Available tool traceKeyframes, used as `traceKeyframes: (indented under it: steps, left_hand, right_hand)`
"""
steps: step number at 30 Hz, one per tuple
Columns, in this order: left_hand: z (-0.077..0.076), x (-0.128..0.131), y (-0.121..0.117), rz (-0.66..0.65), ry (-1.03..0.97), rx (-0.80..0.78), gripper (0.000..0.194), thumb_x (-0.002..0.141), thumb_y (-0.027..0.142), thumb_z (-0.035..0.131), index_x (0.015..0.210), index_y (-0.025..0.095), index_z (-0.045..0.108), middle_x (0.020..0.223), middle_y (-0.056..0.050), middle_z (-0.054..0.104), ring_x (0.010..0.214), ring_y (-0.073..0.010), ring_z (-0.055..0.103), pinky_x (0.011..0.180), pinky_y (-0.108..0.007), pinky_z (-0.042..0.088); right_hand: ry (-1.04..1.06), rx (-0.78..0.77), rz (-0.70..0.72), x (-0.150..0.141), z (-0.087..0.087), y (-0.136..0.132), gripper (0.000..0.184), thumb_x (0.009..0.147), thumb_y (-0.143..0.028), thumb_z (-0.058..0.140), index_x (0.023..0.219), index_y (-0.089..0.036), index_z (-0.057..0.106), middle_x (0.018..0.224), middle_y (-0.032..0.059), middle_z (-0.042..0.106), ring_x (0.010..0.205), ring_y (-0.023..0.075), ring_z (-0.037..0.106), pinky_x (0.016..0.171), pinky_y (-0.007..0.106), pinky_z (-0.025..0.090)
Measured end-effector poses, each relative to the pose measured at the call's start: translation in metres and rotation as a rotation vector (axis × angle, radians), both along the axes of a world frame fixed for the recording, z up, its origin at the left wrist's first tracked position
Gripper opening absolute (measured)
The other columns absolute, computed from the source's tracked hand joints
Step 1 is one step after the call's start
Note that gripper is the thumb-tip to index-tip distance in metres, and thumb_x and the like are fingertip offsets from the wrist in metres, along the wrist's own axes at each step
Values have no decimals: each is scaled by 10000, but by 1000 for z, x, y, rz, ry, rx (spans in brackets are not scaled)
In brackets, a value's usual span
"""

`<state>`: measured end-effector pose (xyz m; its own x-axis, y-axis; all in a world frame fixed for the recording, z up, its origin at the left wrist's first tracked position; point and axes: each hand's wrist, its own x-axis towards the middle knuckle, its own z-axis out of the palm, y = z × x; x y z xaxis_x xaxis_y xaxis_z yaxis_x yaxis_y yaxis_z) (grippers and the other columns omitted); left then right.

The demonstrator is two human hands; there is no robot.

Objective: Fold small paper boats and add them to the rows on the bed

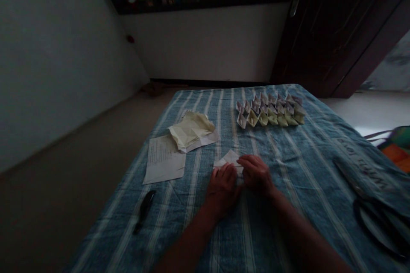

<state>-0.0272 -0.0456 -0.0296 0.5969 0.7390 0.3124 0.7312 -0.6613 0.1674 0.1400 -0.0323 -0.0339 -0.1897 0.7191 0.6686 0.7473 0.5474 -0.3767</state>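
Observation:
A small white folded paper (229, 157) with a pointed top lies on the cloth in front of me. My left hand (224, 183) rests on its lower left part, fingers stretched out and pressing down. At the paper's right edge, my right hand (257, 175) has its fingers curled together in a pinch on it. Both hands hide the lower part of the paper.
Folded paper pieces (272, 113) stand in rows at the back right. Creased yellowish paper (191, 130) and a printed sheet (164, 160) lie left. A black knife-like object (145, 211) is front left; large scissors (368, 200) lie right. Striped blue cloth (205, 230) covers the table.

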Motion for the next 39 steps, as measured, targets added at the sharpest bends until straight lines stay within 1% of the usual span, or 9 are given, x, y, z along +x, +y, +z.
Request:
traceKeyframes:
  steps: [2,5,9,14,20,25,29,34,39]
  left_hand:
    - [0,0,-1,7,-12,-11,405,898,283,520,1282,154,506,1325,-151,572,1272,-308,483,1050,-537,365]
    - [0,1,-1,5,-49,-27,410,913,279,493,1315,201,492,1314,-119,585,1262,-291,495,1095,-550,305]
    - [-1,0,0,-15,-75,-47,469,888,283,529,1343,185,475,1348,-125,554,1282,-288,472,1087,-507,350]
    - [3,-1,1,-17,-105,-75,486,885,304,530,1349,170,469,1342,-138,556,1278,-297,472,1075,-519,369]
    - [2,-2,3,-7,-111,-63,429,900,287,511,1309,159,484,1305,-134,582,1251,-295,501,1065,-511,393]
    - [-7,-7,5,79,-143,42,331,905,308,505,1205,173,542,1225,-137,620,1183,-280,558,1013,-463,461]
    - [-11,-9,5,174,-150,113,314,905,334,511,1167,168,562,1196,-140,637,1161,-286,572,981,-456,480]
    - [-5,-8,1,243,-61,123,332,902,351,527,1133,123,595,1204,-166,647,1174,-307,563,971,-493,448]
    - [4,-8,-3,338,4,99,325,922,360,501,1123,130,611,1244,-164,636,1167,-315,569,980,-576,376]
  right_hand:
    - [12,-54,78,-8,1,-3,330,870,-96,411,1062,-199,659,979,82,683,885,193,614,804,325,488]
    - [-27,-98,133,-14,0,-4,352,902,-116,400,1161,-206,619,921,78,694,826,189,626,774,317,500]
    - [-52,-92,129,-13,-4,-3,354,912,-119,395,1204,-179,586,910,89,695,809,192,631,776,317,503]
    - [-78,-139,78,-12,-3,-6,301,937,-140,383,1113,-203,620,911,79,698,811,184,628,786,297,492]
    - [-133,-153,32,-11,2,-7,270,938,-126,383,961,-200,642,810,54,686,730,168,612,707,265,477]
    - [-152,-96,-33,-7,-2,-6,289,909,-107,381,1000,-182,645,777,61,680,690,174,617,657,271,478]
    - [-174,-76,-87,-4,-6,-5,283,889,-100,419,1030,-175,653,774,64,690,661,172,617,643,272,465]
    - [-183,-27,-153,-1,-6,-4,254,877,-109,460,1009,-171,667,709,40,678,622,160,607,635,259,439]
    - [-171,3,-162,-1,-5,-4,243,879,-117,469,1010,-169,667,732,41,693,618,153,606,634,255,428]
